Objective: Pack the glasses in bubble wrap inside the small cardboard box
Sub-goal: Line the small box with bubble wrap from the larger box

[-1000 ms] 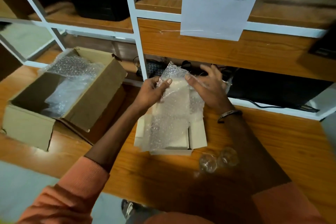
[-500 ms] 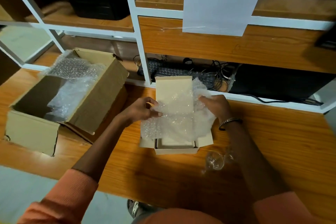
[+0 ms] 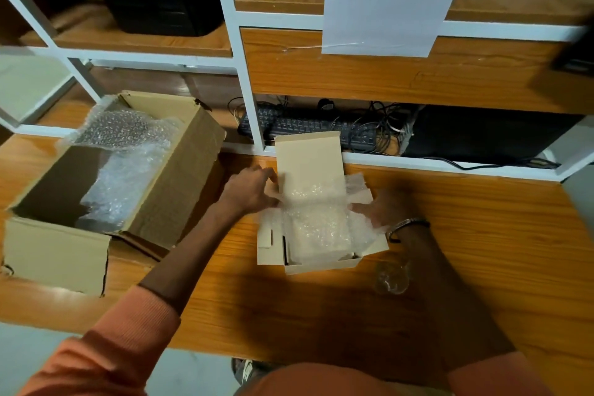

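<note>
**Now lining the little box**

Right now both hands are pressing a clear sheet of bubble wrap [image 3: 316, 222] down into the small tan cardboard box [image 3: 321, 264]. The left hand [image 3: 249, 191] is pinching its edge at nine o'clock. The right hand [image 3: 381, 210] is holding the three o'clock edge; its fingers are blurry. The clear drinking glasses [image 3: 390, 276] are standing at five o'clock, nearer the right hand.

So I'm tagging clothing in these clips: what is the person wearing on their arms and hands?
Both arms wear orange long sleeves, pushed up so the forearms are bare: left sleeve, right sleeve. The left hand and right hand wear no gloves. A dark-and-metallic bracelet circles the right wrist. No rings can be made out.
</note>
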{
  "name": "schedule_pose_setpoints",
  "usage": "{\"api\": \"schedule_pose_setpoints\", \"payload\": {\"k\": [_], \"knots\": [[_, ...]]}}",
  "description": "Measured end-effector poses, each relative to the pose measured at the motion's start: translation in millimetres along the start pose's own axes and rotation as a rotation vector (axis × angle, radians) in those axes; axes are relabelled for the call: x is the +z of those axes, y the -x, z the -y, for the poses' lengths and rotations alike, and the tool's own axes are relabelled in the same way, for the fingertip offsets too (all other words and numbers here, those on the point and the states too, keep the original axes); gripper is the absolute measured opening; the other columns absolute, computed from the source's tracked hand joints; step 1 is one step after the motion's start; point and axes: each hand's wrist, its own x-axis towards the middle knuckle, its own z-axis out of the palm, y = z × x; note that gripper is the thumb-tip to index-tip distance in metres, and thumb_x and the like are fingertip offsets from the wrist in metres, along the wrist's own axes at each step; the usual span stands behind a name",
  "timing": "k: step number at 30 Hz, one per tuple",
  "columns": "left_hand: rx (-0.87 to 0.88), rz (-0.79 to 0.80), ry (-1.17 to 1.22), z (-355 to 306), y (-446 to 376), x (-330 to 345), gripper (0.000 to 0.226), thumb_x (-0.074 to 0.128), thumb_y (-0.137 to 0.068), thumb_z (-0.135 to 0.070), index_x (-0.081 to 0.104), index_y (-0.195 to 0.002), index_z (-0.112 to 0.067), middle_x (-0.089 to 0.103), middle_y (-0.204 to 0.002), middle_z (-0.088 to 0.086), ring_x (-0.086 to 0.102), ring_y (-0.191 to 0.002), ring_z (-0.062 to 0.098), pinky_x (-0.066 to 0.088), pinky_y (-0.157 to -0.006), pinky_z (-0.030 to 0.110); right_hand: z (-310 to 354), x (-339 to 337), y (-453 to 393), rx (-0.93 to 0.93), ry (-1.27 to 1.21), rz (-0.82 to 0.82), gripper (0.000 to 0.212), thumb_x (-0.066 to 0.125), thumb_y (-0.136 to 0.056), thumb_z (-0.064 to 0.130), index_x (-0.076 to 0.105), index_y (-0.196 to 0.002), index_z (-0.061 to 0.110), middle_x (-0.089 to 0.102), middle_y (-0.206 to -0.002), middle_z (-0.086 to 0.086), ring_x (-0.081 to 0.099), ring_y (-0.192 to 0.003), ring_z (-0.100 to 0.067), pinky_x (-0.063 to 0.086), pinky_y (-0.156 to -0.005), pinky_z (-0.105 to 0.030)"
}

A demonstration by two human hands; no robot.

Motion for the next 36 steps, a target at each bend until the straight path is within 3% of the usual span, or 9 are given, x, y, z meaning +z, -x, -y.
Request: {"api": "schedule_pose_setpoints", "payload": {"k": [4, 7, 11, 15, 20, 24, 29, 32, 36], "knots": [[0.093, -0.038, 0.028, -18.8, 6.0, 11.7, 0.057, 0.083, -0.088, -0.049, 0.065, -0.134, -0.019, 0.068, -0.134, 0.006, 0.064, -0.12, 0.027, 0.056, -0.097, 0.049, 16.2, -18.5, 8.1, -0.043, 0.257, -0.184, 0.026, 0.077, -0.096, 0.035, 0.071, -0.092, 0.01, 0.066, -0.087, -0.001, 0.052, -0.065, -0.013, 0.031, -0.052, -0.019], [0.176, 0.006, 0.029, -43.2, 7.8, 21.3, 0.053, 0.084, -0.09, -0.038, 0.067, -0.135, -0.016, 0.071, -0.132, 0.006, 0.067, -0.118, 0.026, 0.056, -0.094, 0.039, 30.2, -9.2, 1.7, -0.265, 0.222, -0.31, 0.004, 0.077, -0.09, 0.019, 0.079, -0.09, 0.015, 0.076, -0.094, -0.005, 0.07, -0.083, -0.023, 0.06, -0.068, -0.032], [0.276, 0.096, -0.185, -56.9, 8.2, 53.7, 0.066, 0.08, -0.089, -0.051, 0.063, -0.144, -0.018, 0.064, -0.144, 0.005, 0.063, -0.127, 0.028, 0.05, -0.106, 0.042, 35.9, 19.9, 8.3, -0.405, 0.32, 0.008, 0.04, 0.079, -0.082, 0.005, 0.078, -0.114, 0.03, 0.072, -0.12, 0.0, 0.067, -0.109, -0.022, 0.058, -0.087, -0.036], [0.315, 0.159, -0.376, -49.8, 10.8, 77.8, 0.084, 0.071, -0.091, -0.061, 0.047, -0.157, -0.014, 0.036, -0.171, 0.011, 0.036, -0.156, 0.031, 0.029, -0.127, 0.05, 17.7, 49.3, 2.5, -0.501, 0.691, 0.213, 0.07, 0.074, -0.084, 0.013, 0.054, -0.148, 0.035, 0.052, -0.152, -0.002, 0.047, -0.142, -0.026, 0.041, -0.111, -0.044], [0.342, 0.298, -0.653, -29.4, 12.0, 103.7, 0.095, 0.043, -0.105, -0.066, 0.005, -0.17, -0.008, -0.003, -0.178, 0.02, -0.001, -0.166, 0.038, 0.004, -0.133, 0.057, 5.7, 68.8, -0.2, -0.635, 0.911, 0.191, 0.074, 0.077, -0.086, 0.038, 0.045, -0.152, 0.032, 0.051, -0.146, -0.007, 0.049, -0.137, -0.028, 0.04, -0.108, -0.047], [0.318, 0.307, -0.742, -31.5, 12.9, 117.8, 0.086, 0.025, -0.11, -0.062, -0.006, -0.17, -0.009, -0.012, -0.177, 0.02, -0.012, -0.164, 0.04, -0.005, -0.132, 0.06, 5.5, 79.2, -0.4, -0.671, 1.025, 0.166, 0.067, 0.073, -0.089, 0.033, 0.045, -0.149, 0.027, 0.053, -0.145, -0.012, 0.05, -0.135, -0.03, 0.04, -0.108, -0.046], [0.307, 0.358, -0.671, -38.7, 8.8, 124.5, 0.076, 0.029, -0.111, -0.057, 0.012, -0.17, -0.013, 0.003, -0.178, 0.02, 0.0, -0.166, 0.038, -0.006, -0.132, 0.057, 9.2, 81.7, -3.6, -0.665, 1.099, 0.183, 0.059, 0.066, -0.093, 0.033, 0.047, -0.148, 0.029, 0.059, -0.141, -0.011, 0.054, -0.131, -0.03, 0.036, -0.107, -0.048], [0.359, 0.324, -0.617, -43.4, 6.8, 117.5, 0.072, 0.035, -0.111, -0.056, 0.028, -0.165, -0.008, 0.026, -0.173, 0.022, 0.022, -0.162, 0.037, 0.008, -0.133, 0.055, 7.3, 74.7, -7.5, -0.678, 1.094, 0.24, 0.062, 0.065, -0.094, 0.037, 0.045, -0.153, 0.03, 0.062, -0.14, -0.008, 0.057, -0.129, -0.03, 0.035, -0.108, -0.047], [0.38, 0.235, -0.455, -47.8, 11.3, 103.2, 0.061, 0.041, -0.11, -0.049, 0.045, -0.157, -0.011, 0.047, -0.164, 0.015, 0.038, -0.156, 0.03, 0.02, -0.13, 0.048, 12.3, 55.5, -7.5, -0.705, 0.882, 0.199, 0.046, 0.072, -0.094, 0.039, 0.065, -0.139, 0.029, 0.071, -0.132, -0.001, 0.063, -0.125, -0.025, 0.044, -0.105, -0.04]]}}
